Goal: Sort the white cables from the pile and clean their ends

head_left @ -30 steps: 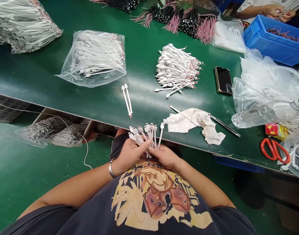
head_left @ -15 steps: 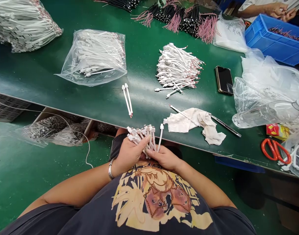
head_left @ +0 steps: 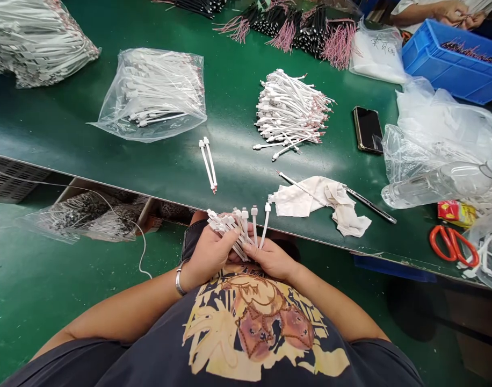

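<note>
A bunch of short white cables [head_left: 225, 224] with square connectors is fanned out in front of my shirt, by the table edge. My left hand [head_left: 212, 248] grips most of them, its thumb laid across the bunch. My right hand [head_left: 275, 261] pinches the lower ends; two cables [head_left: 265, 226] stand apart at its side. The cables' lower tips are hidden by my fingers. On the table ahead lie two loose white cables [head_left: 208, 164], side by side. Farther off is a heap of similar white cables [head_left: 291, 110] with reddish wire ends.
Bagged white cables [head_left: 161, 88] lie at left. A crumpled cloth [head_left: 306, 196], a pen [head_left: 370, 204], a phone [head_left: 368, 130], a clear bottle [head_left: 435, 185] and red scissors [head_left: 451, 247] are at right. Behind a blue bin [head_left: 451, 67], another person's hands [head_left: 459, 15] work.
A second cable has separated from the bunch toward my right hand, and the fan has spread wider. The view has shifted slightly.
</note>
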### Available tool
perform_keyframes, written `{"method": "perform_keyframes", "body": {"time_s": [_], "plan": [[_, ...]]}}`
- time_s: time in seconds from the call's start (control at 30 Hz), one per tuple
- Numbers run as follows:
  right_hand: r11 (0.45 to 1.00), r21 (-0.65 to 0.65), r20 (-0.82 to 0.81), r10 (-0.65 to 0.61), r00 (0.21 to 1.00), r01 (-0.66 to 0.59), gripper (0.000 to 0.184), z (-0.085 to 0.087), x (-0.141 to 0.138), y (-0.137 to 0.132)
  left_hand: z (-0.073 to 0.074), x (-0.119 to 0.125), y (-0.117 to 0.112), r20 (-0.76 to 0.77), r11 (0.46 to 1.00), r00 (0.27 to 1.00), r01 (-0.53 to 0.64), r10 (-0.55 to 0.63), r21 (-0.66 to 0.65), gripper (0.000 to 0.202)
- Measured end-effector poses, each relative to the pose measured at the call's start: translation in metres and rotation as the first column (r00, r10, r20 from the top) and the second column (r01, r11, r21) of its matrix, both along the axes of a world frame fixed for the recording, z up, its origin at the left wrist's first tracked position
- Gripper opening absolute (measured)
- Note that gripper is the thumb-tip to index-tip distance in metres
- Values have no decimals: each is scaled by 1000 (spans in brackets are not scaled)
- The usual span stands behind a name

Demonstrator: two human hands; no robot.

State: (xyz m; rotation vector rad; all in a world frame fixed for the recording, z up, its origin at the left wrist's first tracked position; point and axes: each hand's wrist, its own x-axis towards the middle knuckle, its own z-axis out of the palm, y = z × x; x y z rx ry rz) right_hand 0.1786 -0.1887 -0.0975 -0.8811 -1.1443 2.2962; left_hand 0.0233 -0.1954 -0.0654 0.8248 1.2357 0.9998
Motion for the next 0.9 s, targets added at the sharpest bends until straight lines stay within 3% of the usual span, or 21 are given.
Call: {"method": "perform_keyframes", "body": {"time_s": [0.13, 0.47, 0.9], "plan": [[1000, -14, -2, -7, 1000, 7, 48, -2, 0, 0, -4, 0, -1, 89, 1000, 996, -18, 20, -26, 23], [1000, -3, -20, 8, 1000, -8, 47, 0, 0, 0, 4, 3, 1, 100, 999, 995, -25, 29, -38, 28], [1000, -15, -46, 5, 999, -6, 50, 9, -1, 1, 0, 3, 2, 175, 994, 983, -27, 46, -107, 25]]}}
